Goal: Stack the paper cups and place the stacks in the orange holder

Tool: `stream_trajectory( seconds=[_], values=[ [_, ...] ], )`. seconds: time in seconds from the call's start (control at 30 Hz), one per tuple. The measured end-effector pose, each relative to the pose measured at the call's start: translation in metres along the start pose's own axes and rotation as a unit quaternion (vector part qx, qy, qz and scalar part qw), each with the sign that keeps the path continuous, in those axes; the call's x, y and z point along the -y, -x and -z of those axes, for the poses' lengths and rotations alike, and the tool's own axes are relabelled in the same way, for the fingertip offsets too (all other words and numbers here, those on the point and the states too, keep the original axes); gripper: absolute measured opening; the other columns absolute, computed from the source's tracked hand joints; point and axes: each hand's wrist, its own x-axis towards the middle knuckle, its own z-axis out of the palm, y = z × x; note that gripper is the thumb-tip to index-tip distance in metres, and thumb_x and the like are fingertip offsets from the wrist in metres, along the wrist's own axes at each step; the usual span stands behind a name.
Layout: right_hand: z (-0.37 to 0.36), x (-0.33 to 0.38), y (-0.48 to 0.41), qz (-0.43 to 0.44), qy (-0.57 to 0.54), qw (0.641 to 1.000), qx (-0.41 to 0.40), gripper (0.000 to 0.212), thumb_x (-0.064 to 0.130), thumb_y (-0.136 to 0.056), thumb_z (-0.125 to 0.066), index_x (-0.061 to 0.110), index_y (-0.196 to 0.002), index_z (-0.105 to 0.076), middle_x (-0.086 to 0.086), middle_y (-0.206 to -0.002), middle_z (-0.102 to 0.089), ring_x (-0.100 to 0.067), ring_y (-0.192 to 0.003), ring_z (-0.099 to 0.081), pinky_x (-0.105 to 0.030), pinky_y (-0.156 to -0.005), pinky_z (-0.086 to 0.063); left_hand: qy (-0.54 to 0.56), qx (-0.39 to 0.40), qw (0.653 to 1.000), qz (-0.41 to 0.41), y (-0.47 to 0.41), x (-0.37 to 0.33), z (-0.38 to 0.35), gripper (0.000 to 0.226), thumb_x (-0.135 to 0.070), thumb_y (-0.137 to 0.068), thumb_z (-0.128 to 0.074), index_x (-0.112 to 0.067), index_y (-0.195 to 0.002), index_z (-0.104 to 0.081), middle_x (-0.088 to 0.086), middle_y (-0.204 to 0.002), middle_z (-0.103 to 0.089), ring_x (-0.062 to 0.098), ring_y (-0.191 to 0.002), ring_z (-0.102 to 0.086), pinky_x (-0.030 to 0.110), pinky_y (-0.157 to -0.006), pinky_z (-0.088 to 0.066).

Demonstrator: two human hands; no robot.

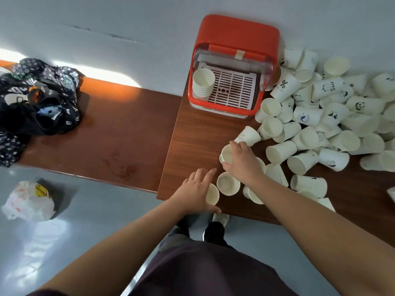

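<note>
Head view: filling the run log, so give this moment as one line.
left hand holds single cup | right hand grips nested cups | orange holder contains finished stack | loose cups piled at right

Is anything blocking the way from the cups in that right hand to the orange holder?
Nothing visible. Bare table lies between the right hand gripping its cups and the orange holder. One stack sits in its left corner; loose cups lie off right.

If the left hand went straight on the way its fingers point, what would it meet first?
Probably the nested cups gripped by the right hand, just beyond the fingertips of the left hand, which itself holds a single cup. Depth is unclear from above; it could pass under them.
</note>
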Motion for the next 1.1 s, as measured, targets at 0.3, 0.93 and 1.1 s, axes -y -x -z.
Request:
stream_trajectory(
  seconds=[0.3, 0.93, 1.1],
  values=[
    [0.021, 0.001, 0.005, 0.003, -0.009, 0.999, -0.038, 0.073, 0.04, -0.088, -0.065, 0.014, -0.147, -0.031, -0.014, -0.138, -0.043, -0.031, -0.124, -0.048, -0.038, -0.095, -0.047, -0.022, -0.089, 0.994, -0.053, 0.013, 0.021, -0.025, 0.081, -0.045, -0.084, -0.07, -0.02, -0.15, -0.031, 0.0, -0.144, -0.04, 0.023, -0.13, -0.042, 0.041, -0.101, -0.048],
    [0.13, 0.036, -0.065, 0.038, -0.126, 0.969, -0.21, 0.075, 0.037, -0.079, -0.077, 0.016, -0.14, -0.037, -0.01, -0.135, -0.043, -0.03, -0.123, -0.047, -0.042, -0.1, -0.045, 0.174, -0.359, 0.916, 0.048, -0.067, 0.045, 0.219, 0.084, -0.029, -0.078, -0.084, -0.013, -0.146, -0.038, 0.016, -0.143, -0.038, 0.031, -0.125, -0.049, 0.027, -0.094, -0.035],
    [0.144, 0.043, -0.086, 0.035, -0.198, 0.945, -0.257, 0.076, 0.033, -0.079, -0.079, 0.019, -0.141, -0.038, -0.01, -0.137, -0.036, -0.026, -0.125, -0.042, -0.04, -0.1, -0.046, 0.199, -0.354, 0.914, 0.01, -0.104, 0.039, 0.237, 0.084, -0.027, -0.078, -0.084, -0.015, -0.148, -0.039, 0.013, -0.144, -0.038, 0.029, -0.126, -0.05, 0.025, -0.098, -0.035]
  ],
)
